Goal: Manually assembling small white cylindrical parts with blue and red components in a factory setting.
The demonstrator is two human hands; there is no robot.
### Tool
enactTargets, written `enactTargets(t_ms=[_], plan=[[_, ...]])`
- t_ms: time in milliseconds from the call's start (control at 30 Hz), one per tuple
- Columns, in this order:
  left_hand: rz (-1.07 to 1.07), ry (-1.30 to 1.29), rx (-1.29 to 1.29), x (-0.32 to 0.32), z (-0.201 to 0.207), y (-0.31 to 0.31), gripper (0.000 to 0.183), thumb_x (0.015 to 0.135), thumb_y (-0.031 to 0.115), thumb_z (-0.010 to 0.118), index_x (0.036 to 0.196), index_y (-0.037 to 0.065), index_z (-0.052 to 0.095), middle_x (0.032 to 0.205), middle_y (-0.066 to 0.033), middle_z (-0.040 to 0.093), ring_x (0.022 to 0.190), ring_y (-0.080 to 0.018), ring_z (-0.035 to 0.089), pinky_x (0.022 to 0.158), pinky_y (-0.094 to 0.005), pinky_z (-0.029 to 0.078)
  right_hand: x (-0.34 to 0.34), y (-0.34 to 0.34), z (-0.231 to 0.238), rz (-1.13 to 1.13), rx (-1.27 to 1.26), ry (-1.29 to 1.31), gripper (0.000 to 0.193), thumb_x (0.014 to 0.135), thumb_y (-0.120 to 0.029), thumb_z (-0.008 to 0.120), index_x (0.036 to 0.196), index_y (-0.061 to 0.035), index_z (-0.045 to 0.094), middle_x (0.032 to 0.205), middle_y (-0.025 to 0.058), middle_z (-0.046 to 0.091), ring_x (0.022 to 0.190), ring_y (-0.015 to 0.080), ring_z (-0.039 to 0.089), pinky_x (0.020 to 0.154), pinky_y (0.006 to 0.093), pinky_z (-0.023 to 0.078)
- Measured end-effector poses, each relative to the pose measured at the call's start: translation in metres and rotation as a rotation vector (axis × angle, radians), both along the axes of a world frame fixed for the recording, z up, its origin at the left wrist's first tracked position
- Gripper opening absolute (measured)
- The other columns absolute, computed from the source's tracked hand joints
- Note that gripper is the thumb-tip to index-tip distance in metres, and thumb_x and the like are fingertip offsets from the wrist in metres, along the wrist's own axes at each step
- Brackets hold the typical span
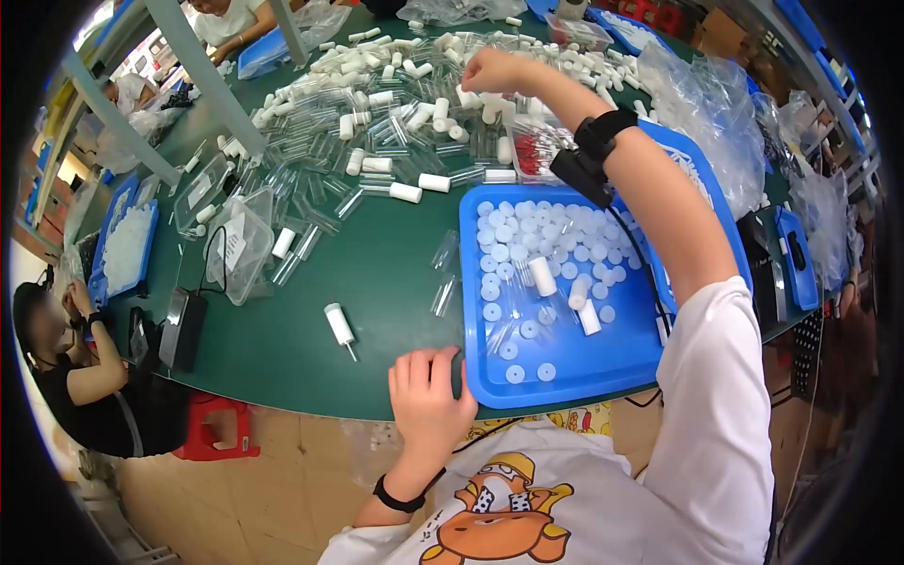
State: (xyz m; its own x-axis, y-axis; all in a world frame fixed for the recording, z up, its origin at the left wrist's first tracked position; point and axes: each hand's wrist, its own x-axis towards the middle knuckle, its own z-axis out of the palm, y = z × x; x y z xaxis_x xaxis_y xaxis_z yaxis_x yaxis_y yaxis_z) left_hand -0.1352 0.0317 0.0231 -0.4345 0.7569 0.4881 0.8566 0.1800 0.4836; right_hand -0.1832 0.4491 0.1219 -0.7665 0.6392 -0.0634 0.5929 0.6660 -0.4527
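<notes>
My left hand (428,400) rests at the green table's front edge, palm down, fingers stretched out and holding nothing. Just beyond it, a white cap with a thin stem (339,325) lies apart on the table. My right hand (494,73) reaches far across, its fingers curled together above a heap of white caps and clear tubes (367,80). A white cap (468,97) shows right under those fingertips; whether it is gripped I cannot make out. Between my arms lies a blue tray (476,367) holding many translucent discs (504,234), white cylinders (541,277) and clear tubes.
A clear plastic box (243,250) stands left of the tubes; a container of red-tipped parts (537,155) is behind the tray. Plastic bags (702,122) cover the far right. A black box with a cable (182,328) sits at the left edge. A co-worker (71,367) is at the left.
</notes>
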Motion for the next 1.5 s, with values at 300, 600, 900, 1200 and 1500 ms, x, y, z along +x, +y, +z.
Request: enactTargets(t_ms=[300, 600, 900, 1200, 1500], plan=[[-0.024, 0.013, -0.008, 0.001, -0.003, 0.005, 0.023, 0.069, 0.015, 0.068, 0.088, 0.005, 0.062, 0.082, -0.0084, 0.054, 0.079, -0.0265, 0.052, 0.071, -0.0363, 0.04, -0.002, 0.015, -0.038, 0.088, 0.184, -0.324, 0.025, 0.071, -0.021, 0.069, 0.09, -0.0041, 0.069, 0.082, 0.0068, 0.068, 0.072, 0.0184, 0.063, 0.066, 0.0317, 0.05], [-0.001, 0.025, 0.008, 0.002, -0.004, 0.004, 0.021, 0.069, 0.014, 0.068, 0.087, 0.004, 0.062, 0.082, -0.0077, 0.054, 0.078, -0.0259, 0.052, 0.069, -0.0361, 0.04, 0.045, 0.0, -0.001, 0.129, -0.311, 0.209, 0.028, 0.086, -0.028, 0.063, 0.099, -0.0034, 0.063, 0.094, 0.0045, 0.065, 0.086, 0.0124, 0.062, 0.073, 0.0271, 0.051], [-0.015, 0.0, 0.01, 0.004, 0.0, 0.003, 0.019, 0.07, 0.013, 0.066, 0.086, 0.003, 0.062, 0.082, -0.0077, 0.054, 0.079, -0.0256, 0.051, 0.072, -0.0359, 0.04, 0.138, -0.027, 0.029, -0.004, -0.232, 0.227, 0.023, 0.087, -0.023, 0.06, 0.093, -0.0008, 0.061, 0.086, 0.0046, 0.065, 0.07, 0.0131, 0.063, 0.062, 0.026, 0.05], [-0.013, 0.022, 0.015, 0.007, -0.001, 0.003, 0.02, 0.07, 0.011, 0.065, 0.087, 0.002, 0.06, 0.083, -0.009, 0.053, 0.08, -0.0276, 0.051, 0.073, -0.0367, 0.04, 0.276, -0.07, 0.036, -0.159, 0.036, -0.009, 0.016, 0.084, -0.014, 0.055, 0.086, 0.0023, 0.057, 0.077, 0.0091, 0.062, 0.059, 0.0156, 0.063, 0.052, 0.0273, 0.048], [0.002, 0.037, 0.002, 0.012, 0.001, 0.006, 0.015, 0.072, 0.008, 0.064, 0.086, 0.003, 0.06, 0.084, -0.0085, 0.054, 0.082, -0.0271, 0.051, 0.074, -0.0372, 0.041, 0.37, -0.076, 0.013, -0.343, 0.094, 0.013, 0.022, 0.081, -0.02, 0.062, 0.085, 0.0013, 0.061, 0.073, 0.0126, 0.063, 0.065, 0.0222, 0.062, 0.061, 0.0334, 0.047]])
